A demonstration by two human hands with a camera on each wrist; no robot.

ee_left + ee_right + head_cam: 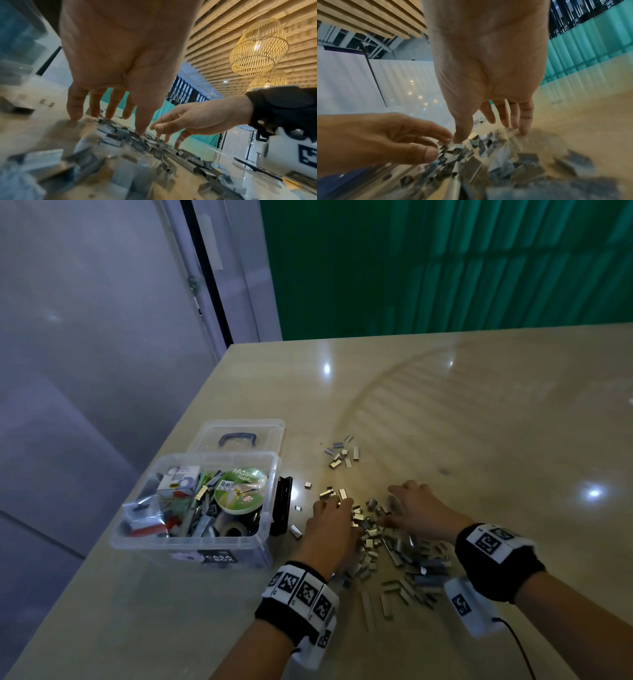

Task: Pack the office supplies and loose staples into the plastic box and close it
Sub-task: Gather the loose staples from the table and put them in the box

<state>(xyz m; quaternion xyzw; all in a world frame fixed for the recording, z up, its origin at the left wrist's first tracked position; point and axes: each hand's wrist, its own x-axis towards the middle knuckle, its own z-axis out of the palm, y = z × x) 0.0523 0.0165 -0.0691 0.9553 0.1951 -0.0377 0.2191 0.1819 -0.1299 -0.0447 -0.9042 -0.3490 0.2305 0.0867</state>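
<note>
A pile of loose staple strips [394,546] lies on the beige table between my hands. My left hand [330,525] rests palm-down on the pile's left side, its fingers spread and their tips touching staples [137,136]. My right hand [416,508] sits on the right side, fingers stretched out over the staples [471,147]. Neither hand holds anything that I can see. The clear plastic box [205,542] stands open to the left, holding a green tape roll [240,489], small packets and staples. Its lid [239,436] with a dark handle lies behind it.
A smaller cluster of staples [342,453] lies farther back, and a few single pieces [296,530] sit near the box. The table's left edge [137,494] runs just beside the box. A black latch [282,505] hangs on the box's right side.
</note>
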